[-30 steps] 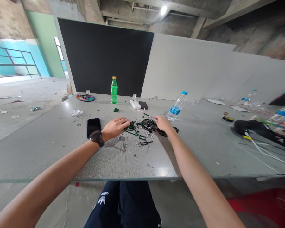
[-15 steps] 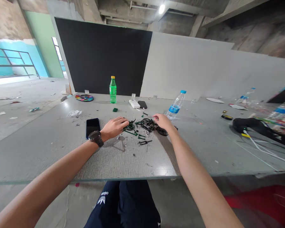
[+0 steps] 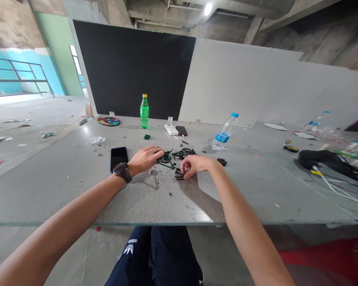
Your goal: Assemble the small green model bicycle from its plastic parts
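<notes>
My left hand (image 3: 146, 157), with a dark watch (image 3: 122, 171) on its wrist, is palm down at the left edge of a pile of small parts. Its fingers are bent and held together, and their tips meet a dark green wheel-like part (image 3: 166, 157); anything under them is hidden. Over the front right of the pile, my right hand (image 3: 193, 165) is closed in a pinch, with what it holds too small to make out. Thin dark fork-like pieces (image 3: 178, 174) lie by its fingertips. Behind it are a black spoked wheel (image 3: 187, 151) and more thin pieces, partly covered.
A phone (image 3: 118, 158) lies left of the pile. Farther back stand a green bottle (image 3: 144, 113) and a tilted clear bottle (image 3: 223, 135), with a white power bank (image 3: 171, 129) between them. A small black piece (image 3: 222, 161) lies right of my right wrist.
My right hand has moved from the back right of the pile toward me and left, to its front. My left hand stays in place; the view has shifted slightly.
</notes>
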Motion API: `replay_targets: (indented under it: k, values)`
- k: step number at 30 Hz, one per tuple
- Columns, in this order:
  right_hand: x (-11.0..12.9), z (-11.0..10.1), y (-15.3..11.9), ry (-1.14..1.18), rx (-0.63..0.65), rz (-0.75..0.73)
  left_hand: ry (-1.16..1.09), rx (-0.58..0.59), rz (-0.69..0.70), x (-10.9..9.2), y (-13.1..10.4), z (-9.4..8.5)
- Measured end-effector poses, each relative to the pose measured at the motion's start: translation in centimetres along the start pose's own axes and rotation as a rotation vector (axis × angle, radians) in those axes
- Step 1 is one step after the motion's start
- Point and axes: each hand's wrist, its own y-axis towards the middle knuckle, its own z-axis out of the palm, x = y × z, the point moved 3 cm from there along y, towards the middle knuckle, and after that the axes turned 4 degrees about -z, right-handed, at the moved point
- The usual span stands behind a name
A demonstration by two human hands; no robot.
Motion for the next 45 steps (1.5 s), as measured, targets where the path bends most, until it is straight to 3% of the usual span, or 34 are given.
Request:
replay_targets:
  k: [7,12,14,18,22,28,35,45]
  values:
    - [-0.7,-1.3,-0.2,-0.06,-0.207,0.011,-0.019,0.004,-0.02,0.2,-0.1,-0.1]
    - [-0.5,-2.6,-1.0,-0.159,-0.619,0.017,-0.001,-0.016,-0.026,0.7,-0.1,-0.6]
    - [-0.6,-2.8,-0.9,-0.214,-0.694,0.055,0.004,-0.031,-0.038,0.9,-0.1,-0.8]
    - [-2.3,-2.7,-0.3,-0.303,-0.716,0.147,0.021,-0.062,-0.057,1.2,-0.1,-1.1]
    - [-5.9,-2.9,0.2,-0.378,-0.785,0.279,0.028,-0.072,-0.049,1.2,-0.1,-1.0]
    - [-9.9,-2.0,1.9,-0.291,-0.659,0.337,0.024,-0.05,-0.039,1.0,-0.1,-0.7]
    - [-10.4,-1.2,3.9,-0.248,-0.572,0.35,0.016,-0.04,-0.033,1.2,-0.2,-0.5]
    - [-10.5,-2.9,2.3,-0.276,-0.56,0.425,0.028,-0.054,-0.037,1.1,-0.2,-0.6]
